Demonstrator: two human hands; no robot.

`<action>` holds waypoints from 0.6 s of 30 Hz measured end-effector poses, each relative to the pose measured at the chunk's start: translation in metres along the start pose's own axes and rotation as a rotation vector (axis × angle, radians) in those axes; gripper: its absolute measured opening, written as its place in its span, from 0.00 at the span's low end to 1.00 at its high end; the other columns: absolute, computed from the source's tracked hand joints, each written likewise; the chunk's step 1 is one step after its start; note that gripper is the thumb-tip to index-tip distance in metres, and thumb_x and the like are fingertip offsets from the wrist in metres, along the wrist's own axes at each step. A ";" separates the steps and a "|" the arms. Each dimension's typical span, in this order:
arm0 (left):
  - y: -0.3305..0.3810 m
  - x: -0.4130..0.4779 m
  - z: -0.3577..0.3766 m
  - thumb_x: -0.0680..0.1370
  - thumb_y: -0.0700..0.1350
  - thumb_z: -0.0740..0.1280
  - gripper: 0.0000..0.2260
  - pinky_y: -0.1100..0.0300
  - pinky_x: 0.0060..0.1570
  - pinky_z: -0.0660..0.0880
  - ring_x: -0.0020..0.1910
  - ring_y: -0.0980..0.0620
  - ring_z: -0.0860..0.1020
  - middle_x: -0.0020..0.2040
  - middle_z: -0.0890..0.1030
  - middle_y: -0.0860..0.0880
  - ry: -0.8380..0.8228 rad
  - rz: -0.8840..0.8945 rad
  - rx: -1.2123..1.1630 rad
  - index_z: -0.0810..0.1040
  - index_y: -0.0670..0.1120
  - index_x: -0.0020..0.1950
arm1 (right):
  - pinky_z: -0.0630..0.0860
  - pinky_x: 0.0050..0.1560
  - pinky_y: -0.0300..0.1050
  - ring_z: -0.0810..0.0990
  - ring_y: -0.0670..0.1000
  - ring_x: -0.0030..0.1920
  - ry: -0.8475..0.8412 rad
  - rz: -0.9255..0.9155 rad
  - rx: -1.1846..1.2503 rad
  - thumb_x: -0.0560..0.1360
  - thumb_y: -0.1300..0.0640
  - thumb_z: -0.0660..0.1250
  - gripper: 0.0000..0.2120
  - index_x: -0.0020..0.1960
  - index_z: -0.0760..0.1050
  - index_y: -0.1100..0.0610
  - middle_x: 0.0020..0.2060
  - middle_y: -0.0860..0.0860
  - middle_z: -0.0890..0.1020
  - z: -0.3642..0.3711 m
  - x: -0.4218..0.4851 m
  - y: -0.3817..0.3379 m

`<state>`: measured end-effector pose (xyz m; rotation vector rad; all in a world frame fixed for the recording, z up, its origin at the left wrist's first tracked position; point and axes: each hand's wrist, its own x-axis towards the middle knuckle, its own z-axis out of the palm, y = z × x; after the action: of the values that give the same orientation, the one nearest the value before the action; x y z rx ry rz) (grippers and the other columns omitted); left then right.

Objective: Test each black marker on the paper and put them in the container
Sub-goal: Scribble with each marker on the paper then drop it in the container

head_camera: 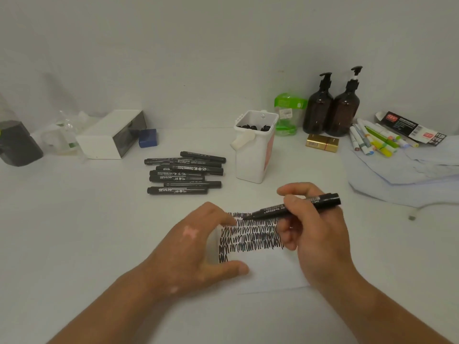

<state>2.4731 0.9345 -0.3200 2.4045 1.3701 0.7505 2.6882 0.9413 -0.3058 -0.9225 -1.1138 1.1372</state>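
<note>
A white worktop (74, 232) meets a plain white wall (223, 45) along its far edge.

Writing: the black marker (298, 206) in use carries white print on its barrel, too small to read. The pile of black markers (185, 173), centre-left, shows white labels, also unreadable. A black package (412, 129) at far right bears a red logo and a barcode; its text cannot be made out.

Position: the paper (268, 274) lies near centre, its upper half covered in rows of black scribble (250, 235). The right hand (315, 227) has its grip pinching the marker between thumb and forefinger, with the tip on the top scribble row. The left hand (198, 247) has its grip spread, fingertips and thumb pressing down on the paper's left edge.

The white container (253, 155) stands upright beyond the paper, just right of the pile, with black marker ends visible inside.

Edges and room: a band of worktop separates the paper from the pile and container. Far right hold two brown pump bottles (319, 105), a gold box (322, 142), coloured pens (372, 140) and pale blue sheets (402, 175). Far left stands a white box (111, 135).
</note>
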 end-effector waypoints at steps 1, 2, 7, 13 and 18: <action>-0.005 -0.001 -0.002 0.66 0.72 0.72 0.32 0.78 0.56 0.62 0.57 0.70 0.69 0.58 0.71 0.65 -0.062 -0.008 0.025 0.75 0.57 0.65 | 0.69 0.23 0.40 0.75 0.50 0.25 -0.032 0.043 0.000 0.70 0.54 0.67 0.07 0.41 0.84 0.52 0.25 0.55 0.78 -0.002 0.001 0.000; -0.009 -0.002 -0.003 0.64 0.73 0.72 0.35 0.77 0.59 0.61 0.61 0.68 0.67 0.62 0.70 0.66 -0.116 -0.020 0.046 0.74 0.59 0.67 | 0.71 0.23 0.42 0.77 0.51 0.26 -0.075 0.079 -0.007 0.70 0.54 0.66 0.08 0.41 0.85 0.53 0.27 0.56 0.80 -0.003 0.002 0.001; -0.014 -0.001 0.001 0.63 0.77 0.69 0.40 0.63 0.65 0.66 0.62 0.61 0.66 0.67 0.68 0.67 -0.200 -0.071 0.123 0.72 0.60 0.71 | 0.72 0.26 0.40 0.75 0.49 0.26 -0.242 0.123 -0.295 0.67 0.51 0.72 0.05 0.40 0.83 0.52 0.26 0.51 0.78 0.000 -0.002 0.010; -0.014 -0.001 0.001 0.64 0.76 0.69 0.40 0.61 0.65 0.67 0.62 0.60 0.66 0.68 0.67 0.65 -0.204 -0.084 0.132 0.71 0.61 0.71 | 0.72 0.36 0.28 0.81 0.39 0.36 -0.254 0.039 -0.636 0.70 0.54 0.77 0.06 0.39 0.83 0.45 0.34 0.41 0.85 0.006 -0.009 0.020; -0.015 -0.001 0.001 0.63 0.76 0.70 0.40 0.61 0.66 0.66 0.64 0.60 0.66 0.69 0.67 0.65 -0.207 -0.096 0.126 0.71 0.61 0.72 | 0.72 0.38 0.27 0.81 0.39 0.39 -0.242 0.033 -0.690 0.71 0.51 0.77 0.04 0.40 0.83 0.43 0.36 0.40 0.85 0.005 -0.009 0.021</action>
<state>2.4628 0.9412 -0.3280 2.4105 1.4728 0.3892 2.6788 0.9366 -0.3263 -1.3531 -1.7502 0.9086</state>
